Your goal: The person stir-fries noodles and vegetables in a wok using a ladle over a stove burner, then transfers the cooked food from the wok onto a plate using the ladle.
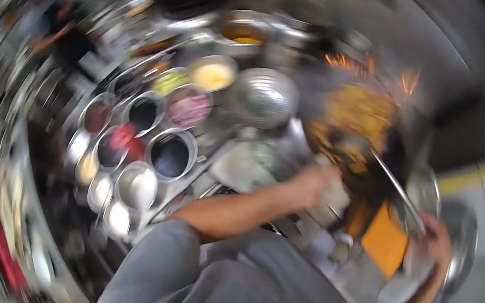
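Note:
Food in yellow-brown pieces [360,116] fills a dark wok, with small orange flames at its far edge. My left hand [318,185] is closed on a pale cloth [334,198] at the wok's near left side. In my right hand [437,240], the fingers wrap round the handle of a long metal ladle [397,186], whose head lies among the food. Motion blurs the whole view, and the wok's handle is hidden.
Left of the wok stand a metal strainer [265,98] and several ingredient bowls, one with dark liquid [172,155]. An orange board [384,240] and metal bowls [460,247] are at the right. Another person [55,20] is at the far left.

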